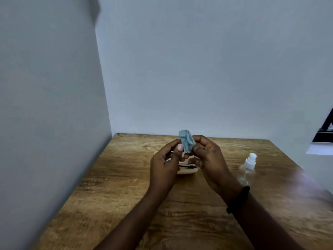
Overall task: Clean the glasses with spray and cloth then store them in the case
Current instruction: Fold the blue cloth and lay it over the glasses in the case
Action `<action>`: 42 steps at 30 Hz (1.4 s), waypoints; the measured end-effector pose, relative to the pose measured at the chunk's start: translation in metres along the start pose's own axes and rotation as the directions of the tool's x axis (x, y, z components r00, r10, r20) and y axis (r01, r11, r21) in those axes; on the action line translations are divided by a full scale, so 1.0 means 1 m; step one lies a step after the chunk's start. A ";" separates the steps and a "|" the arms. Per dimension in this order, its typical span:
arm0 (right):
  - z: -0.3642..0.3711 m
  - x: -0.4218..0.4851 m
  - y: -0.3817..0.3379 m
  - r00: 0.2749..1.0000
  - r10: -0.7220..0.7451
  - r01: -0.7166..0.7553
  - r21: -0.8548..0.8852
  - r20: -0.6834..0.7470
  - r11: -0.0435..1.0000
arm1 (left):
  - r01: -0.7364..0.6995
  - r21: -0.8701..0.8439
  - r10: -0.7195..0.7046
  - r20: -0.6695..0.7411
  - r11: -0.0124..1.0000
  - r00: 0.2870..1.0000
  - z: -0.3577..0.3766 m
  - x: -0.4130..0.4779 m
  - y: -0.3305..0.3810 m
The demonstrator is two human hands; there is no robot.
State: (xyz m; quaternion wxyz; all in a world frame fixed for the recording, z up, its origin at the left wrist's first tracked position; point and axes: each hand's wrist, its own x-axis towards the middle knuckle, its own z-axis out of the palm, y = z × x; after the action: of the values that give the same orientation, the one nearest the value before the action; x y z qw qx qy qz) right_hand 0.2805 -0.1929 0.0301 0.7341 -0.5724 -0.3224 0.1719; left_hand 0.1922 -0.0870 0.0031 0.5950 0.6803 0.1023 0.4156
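Both your left hand (164, 166) and right hand (207, 159) pinch the bunched cloth (187, 143) with fingertips together above the glasses (186, 166), so a loose fold could drag them off the case (187, 171)

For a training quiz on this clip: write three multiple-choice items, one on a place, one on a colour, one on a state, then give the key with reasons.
1. Where does the spray bottle stand?
A. On the table, to the right of the hands
B. In the left hand
C. On the floor

2. What colour is the cloth?
A. Red
B. Pale blue-grey
C. Black

3. How is the cloth held?
A. Lying flat on the table
B. Draped over the bottle
C. Bunched up between both hands

Key: 1 A, the clear bottle with its white top stands on the wooden table beside the right hand. 2 B, the fabric is pale blue-grey. 3 C, the left hand and the right hand pinch the crumpled cloth above the table.
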 end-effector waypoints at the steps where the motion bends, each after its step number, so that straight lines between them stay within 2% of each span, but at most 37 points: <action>1: -0.002 0.002 0.002 1.000 0.007 -0.007 0.035 -0.013 0.999 | 0.000 0.012 0.000 -0.002 1.000 1.000 0.004 0.004 -0.001; 4: -0.004 -0.002 0.003 0.999 0.049 -0.048 0.058 -0.009 0.997 | -0.044 0.067 0.043 0.015 0.997 0.999 0.008 0.005 -0.005; 9: -0.008 -0.006 0.008 0.996 0.086 -0.088 0.096 0.030 0.991 | -0.059 -0.037 0.058 -0.030 0.998 0.998 0.005 0.006 -0.005; 11: -0.005 -0.005 0.010 0.999 0.023 -0.023 0.002 -0.027 1.000 | -0.034 -0.054 0.031 -0.059 0.998 0.998 -0.001 0.007 -0.003; 13: -0.003 -0.005 0.015 0.978 -0.135 0.097 -0.227 -0.160 0.969 | -0.002 -0.076 -0.006 -0.102 0.997 0.995 -0.004 0.006 -0.001; 15: -0.001 -0.008 0.018 0.890 -0.393 0.249 -0.473 -0.233 0.845 | 0.005 -0.065 -0.015 -0.141 0.998 0.990 -0.007 0.006 0.000; 17: -0.002 -0.011 0.017 0.766 -0.627 0.406 -0.649 -0.143 0.644 | 0.010 -0.032 -0.015 -0.165 0.999 0.986 -0.009 0.006 -0.002; 18: -0.002 -0.013 0.015 0.714 -0.697 0.470 -0.691 -0.068 0.550 | 0.011 -0.021 -0.014 -0.166 1.000 0.986 -0.010 0.006 -0.003; 20: -0.002 -0.015 0.013 0.667 -0.742 0.556 -0.711 0.071 0.431 | 0.021 -0.030 -0.025 -0.147 0.999 0.989 -0.009 0.005 -0.001; 23: -0.001 -0.016 0.018 0.702 -0.691 0.538 -0.764 0.172 0.356 | 0.030 -0.063 -0.035 -0.082 0.998 0.996 -0.006 0.001 0.003; 26: -0.002 -0.014 0.023 0.740 -0.664 0.473 -0.786 0.109 0.399 | 0.073 -0.115 -0.079 -0.049 0.991 0.996 -0.006 0.002 0.003; 32: -0.001 -0.012 0.022 0.716 -0.692 0.524 -0.726 0.092 0.446 | 0.197 -0.260 -0.207 -0.013 0.945 0.978 -0.007 0.005 0.003; 37: 0.000 -0.013 0.018 0.718 -0.695 0.552 -0.638 0.036 0.537 | 0.233 -0.331 -0.271 -0.072 0.914 0.960 -0.013 0.010 0.008; 40: 0.001 -0.014 0.017 0.748 -0.662 0.530 -0.561 -0.044 0.636 | 0.239 -0.340 -0.290 -0.110 0.910 0.951 -0.015 0.012 0.009; 42: 0.000 -0.013 0.018 0.763 -0.644 0.518 -0.547 -0.052 0.658 | 0.244 -0.359 -0.299 -0.104 0.901 0.949 -0.016 0.012 0.010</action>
State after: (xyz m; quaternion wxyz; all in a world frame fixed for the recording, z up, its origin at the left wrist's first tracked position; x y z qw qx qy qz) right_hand 0.2730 -0.1962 0.0095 0.6082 -0.6242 -0.4306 -0.2344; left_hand 0.1849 -0.0706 0.0162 0.7461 0.5109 0.1692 0.3920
